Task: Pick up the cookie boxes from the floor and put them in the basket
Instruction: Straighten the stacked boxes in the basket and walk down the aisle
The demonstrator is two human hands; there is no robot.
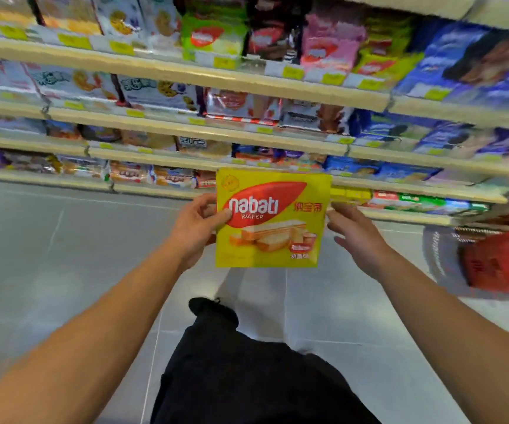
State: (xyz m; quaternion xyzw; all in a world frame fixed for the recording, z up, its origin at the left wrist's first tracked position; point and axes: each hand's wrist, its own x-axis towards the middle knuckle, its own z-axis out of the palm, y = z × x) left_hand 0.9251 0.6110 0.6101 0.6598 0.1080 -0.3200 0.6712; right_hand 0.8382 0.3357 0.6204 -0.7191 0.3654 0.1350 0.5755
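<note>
A yellow Nabati wafer box (273, 237) with a red logo is held upright in the air in front of the shelves. My left hand (196, 229) grips its left edge, thumb on the front face. My right hand (357, 237) touches the box's right edge with relaxed fingers spread. A red shopping basket (501, 264) stands on the floor at the right, blurred by motion.
Store shelves (185, 71) packed with cookie and wafer packs fill the upper view. A grey tiled floor (48, 255) lies below. My dark trouser leg and shoe (213, 307) are underneath the box.
</note>
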